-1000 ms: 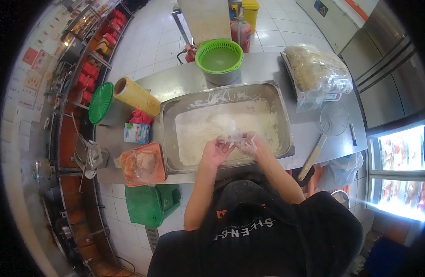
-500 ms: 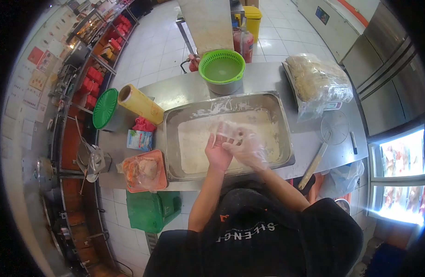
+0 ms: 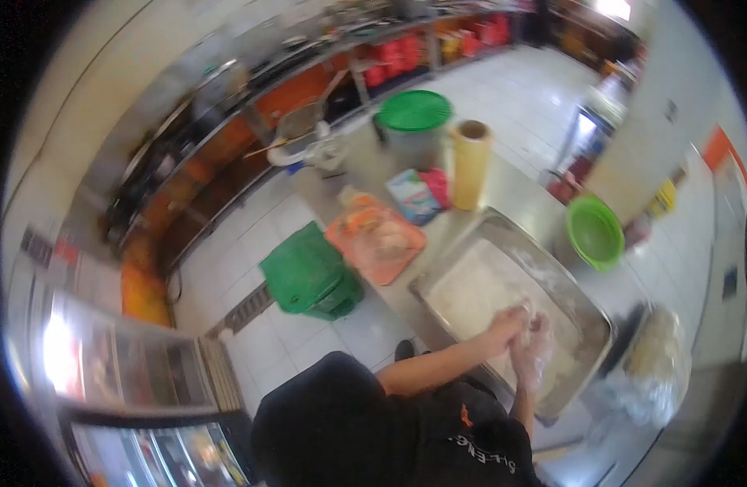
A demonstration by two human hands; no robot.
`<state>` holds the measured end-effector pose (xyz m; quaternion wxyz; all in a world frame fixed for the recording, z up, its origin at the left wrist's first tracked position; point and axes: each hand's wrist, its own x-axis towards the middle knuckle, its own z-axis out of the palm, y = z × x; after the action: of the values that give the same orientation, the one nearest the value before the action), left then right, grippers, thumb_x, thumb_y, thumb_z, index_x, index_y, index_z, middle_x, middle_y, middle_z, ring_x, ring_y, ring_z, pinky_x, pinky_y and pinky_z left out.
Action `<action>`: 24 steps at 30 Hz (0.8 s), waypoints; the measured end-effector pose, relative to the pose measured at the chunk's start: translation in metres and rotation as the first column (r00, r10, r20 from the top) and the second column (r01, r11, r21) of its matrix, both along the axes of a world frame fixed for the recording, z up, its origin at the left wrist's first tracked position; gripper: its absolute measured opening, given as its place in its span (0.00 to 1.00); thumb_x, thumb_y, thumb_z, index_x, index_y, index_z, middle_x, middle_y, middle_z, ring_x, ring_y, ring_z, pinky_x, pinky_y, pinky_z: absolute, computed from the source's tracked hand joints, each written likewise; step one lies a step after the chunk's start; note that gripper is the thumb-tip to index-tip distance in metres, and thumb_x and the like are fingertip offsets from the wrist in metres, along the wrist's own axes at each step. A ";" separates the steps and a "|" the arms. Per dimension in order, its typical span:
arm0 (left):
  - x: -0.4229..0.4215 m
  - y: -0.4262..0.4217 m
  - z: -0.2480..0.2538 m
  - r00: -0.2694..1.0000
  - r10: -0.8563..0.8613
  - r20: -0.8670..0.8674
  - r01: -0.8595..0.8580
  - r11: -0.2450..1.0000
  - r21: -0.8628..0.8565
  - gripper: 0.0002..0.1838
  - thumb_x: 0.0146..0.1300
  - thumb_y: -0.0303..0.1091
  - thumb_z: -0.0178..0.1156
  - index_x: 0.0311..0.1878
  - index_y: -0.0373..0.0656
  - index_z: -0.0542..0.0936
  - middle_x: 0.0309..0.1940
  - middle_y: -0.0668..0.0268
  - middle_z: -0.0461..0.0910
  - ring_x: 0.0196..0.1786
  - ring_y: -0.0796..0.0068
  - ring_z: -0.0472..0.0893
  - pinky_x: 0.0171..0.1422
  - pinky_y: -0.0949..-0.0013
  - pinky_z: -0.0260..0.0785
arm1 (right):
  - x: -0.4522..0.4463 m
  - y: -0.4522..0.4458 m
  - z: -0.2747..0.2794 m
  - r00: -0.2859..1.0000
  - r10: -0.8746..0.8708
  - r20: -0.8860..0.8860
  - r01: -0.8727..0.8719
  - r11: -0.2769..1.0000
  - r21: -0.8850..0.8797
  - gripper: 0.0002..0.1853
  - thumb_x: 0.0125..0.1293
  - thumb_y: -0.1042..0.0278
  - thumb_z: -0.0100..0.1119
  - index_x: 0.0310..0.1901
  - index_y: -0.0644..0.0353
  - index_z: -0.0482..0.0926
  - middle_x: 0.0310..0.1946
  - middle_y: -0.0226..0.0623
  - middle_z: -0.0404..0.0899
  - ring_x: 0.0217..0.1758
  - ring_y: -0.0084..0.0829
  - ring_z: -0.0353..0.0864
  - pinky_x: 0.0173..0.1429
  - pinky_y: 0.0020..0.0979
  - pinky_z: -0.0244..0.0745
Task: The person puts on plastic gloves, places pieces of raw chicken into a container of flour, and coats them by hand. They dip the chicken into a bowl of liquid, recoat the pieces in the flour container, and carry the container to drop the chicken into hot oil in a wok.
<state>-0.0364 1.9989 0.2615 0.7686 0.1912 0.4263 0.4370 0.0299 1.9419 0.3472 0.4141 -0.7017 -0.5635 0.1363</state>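
This looks like a commercial kitchen. A stainless-steel worktable (image 3: pixel 520 193) bears a deep metal pan (image 3: pixel 585 316) of white powder (image 3: pixel 479 280) and a big cling-film roll (image 3: pixel 471 170); around it are a glass-fronted refrigerator (image 3: pixel 158 450), a white-tiled floor (image 3: pixel 365 331) and a slotted floor drain (image 3: pixel 252 307).

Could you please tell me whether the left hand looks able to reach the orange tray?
Probably yes: the left hand is over the steel pan, the orange tray sits close beside that pan, and only the pan's wall seems to stand between.
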 end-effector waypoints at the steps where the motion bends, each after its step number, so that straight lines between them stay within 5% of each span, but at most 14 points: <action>1: -0.003 0.001 0.008 0.993 -0.065 0.098 0.075 0.993 -0.096 0.23 0.78 0.56 0.52 0.44 0.45 0.81 0.32 0.68 0.81 0.35 0.75 0.80 0.42 0.66 0.74 | 0.002 -0.002 -0.011 0.990 0.125 -0.063 -0.127 0.991 -0.044 0.09 0.66 0.71 0.66 0.45 0.61 0.81 0.33 0.38 0.80 0.37 0.35 0.81 0.47 0.36 0.75; 4: -0.023 -0.002 0.036 0.952 -0.105 0.289 0.158 0.974 -0.164 0.30 0.76 0.65 0.46 0.49 0.44 0.79 0.38 0.66 0.82 0.36 0.71 0.82 0.44 0.64 0.75 | -0.003 -0.011 -0.017 0.972 0.190 -0.135 -0.189 0.982 0.025 0.07 0.67 0.73 0.66 0.44 0.62 0.80 0.33 0.36 0.81 0.36 0.32 0.80 0.46 0.35 0.75; 5: -0.021 0.001 0.018 0.920 -0.122 0.373 0.157 0.985 -0.065 0.33 0.74 0.69 0.44 0.49 0.45 0.78 0.41 0.65 0.82 0.38 0.71 0.83 0.46 0.64 0.75 | -0.004 -0.011 -0.013 0.964 0.220 -0.151 -0.219 0.975 0.026 0.06 0.68 0.73 0.65 0.44 0.62 0.80 0.33 0.35 0.81 0.36 0.31 0.80 0.46 0.35 0.75; 8: -0.037 0.003 0.088 0.935 0.086 0.344 0.028 0.949 -0.315 0.33 0.74 0.70 0.44 0.50 0.45 0.77 0.37 0.66 0.79 0.38 0.74 0.80 0.44 0.67 0.74 | -0.001 -0.012 -0.017 0.951 0.231 -0.205 -0.235 0.972 0.006 0.04 0.70 0.74 0.63 0.44 0.63 0.80 0.32 0.32 0.81 0.36 0.27 0.79 0.44 0.33 0.75; 10: -0.032 0.005 0.072 0.826 -0.040 0.563 0.122 0.987 -0.109 0.35 0.73 0.71 0.42 0.51 0.45 0.77 0.37 0.68 0.77 0.39 0.74 0.79 0.46 0.65 0.73 | 0.015 0.000 -0.042 0.957 0.159 -0.241 -0.169 0.985 -0.021 0.05 0.71 0.74 0.62 0.45 0.63 0.81 0.32 0.30 0.81 0.37 0.25 0.78 0.43 0.32 0.74; 11: -0.028 0.006 0.059 0.751 -0.115 0.650 0.150 0.989 0.001 0.36 0.73 0.72 0.42 0.52 0.45 0.76 0.38 0.69 0.76 0.40 0.74 0.78 0.47 0.64 0.73 | -0.001 0.001 -0.006 0.969 0.113 -0.222 -0.134 0.987 -0.084 0.05 0.71 0.72 0.62 0.46 0.62 0.81 0.32 0.33 0.81 0.35 0.27 0.78 0.42 0.31 0.74; 14: -0.027 0.014 0.043 0.920 -0.170 0.354 0.162 0.985 0.053 0.36 0.72 0.74 0.41 0.54 0.47 0.76 0.40 0.69 0.75 0.41 0.74 0.76 0.46 0.64 0.72 | 0.008 0.002 -0.006 0.923 0.343 0.174 -0.360 0.930 0.077 0.05 0.72 0.71 0.62 0.45 0.61 0.79 0.32 0.37 0.81 0.34 0.30 0.78 0.40 0.33 0.74; 17: -0.029 0.025 0.041 0.989 0.039 0.141 0.007 0.950 -0.311 0.35 0.73 0.73 0.41 0.51 0.48 0.77 0.36 0.70 0.75 0.37 0.76 0.75 0.44 0.67 0.72 | -0.004 -0.008 0.017 0.840 0.364 0.404 -0.409 0.912 0.030 0.05 0.73 0.70 0.61 0.42 0.61 0.78 0.30 0.38 0.79 0.33 0.30 0.78 0.39 0.35 0.73; 20: -0.036 0.012 0.081 0.888 0.231 0.397 -0.059 0.915 -0.399 0.25 0.75 0.61 0.52 0.48 0.47 0.79 0.35 0.70 0.79 0.37 0.75 0.78 0.42 0.67 0.72 | -0.001 -0.010 0.008 0.895 0.348 0.281 -0.381 0.922 0.073 0.04 0.73 0.70 0.59 0.41 0.61 0.78 0.29 0.39 0.77 0.32 0.32 0.78 0.39 0.37 0.73; 21: -0.032 0.014 0.062 0.946 0.006 0.325 0.055 0.983 -0.176 0.21 0.73 0.56 0.55 0.48 0.45 0.80 0.36 0.67 0.80 0.40 0.70 0.80 0.44 0.65 0.73 | 0.003 -0.010 0.007 0.950 0.284 0.132 -0.290 0.956 0.034 0.04 0.73 0.70 0.59 0.41 0.61 0.78 0.28 0.39 0.77 0.32 0.33 0.78 0.39 0.38 0.73; 23: -0.024 0.011 0.012 0.928 -0.373 0.023 0.359 0.906 0.224 0.15 0.70 0.45 0.61 0.46 0.42 0.82 0.37 0.62 0.84 0.44 0.61 0.83 0.47 0.61 0.74 | 0.012 -0.010 0.009 0.981 0.106 -0.162 -0.122 0.989 -0.089 0.04 0.73 0.71 0.59 0.40 0.60 0.79 0.27 0.40 0.77 0.30 0.37 0.77 0.38 0.39 0.74; 24: -0.024 0.006 0.017 0.925 -0.233 -0.300 0.350 0.828 0.437 0.12 0.65 0.40 0.63 0.43 0.41 0.81 0.35 0.58 0.82 0.43 0.55 0.83 0.47 0.57 0.73 | 0.015 -0.009 0.019 0.981 0.141 -0.134 -0.159 0.978 -0.135 0.05 0.73 0.70 0.60 0.39 0.60 0.79 0.27 0.40 0.77 0.30 0.37 0.77 0.39 0.40 0.74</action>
<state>-0.0600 2.0047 0.2787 0.6987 0.4900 0.3566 0.3803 0.0446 1.9327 0.3657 0.3848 -0.6755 -0.5768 0.2509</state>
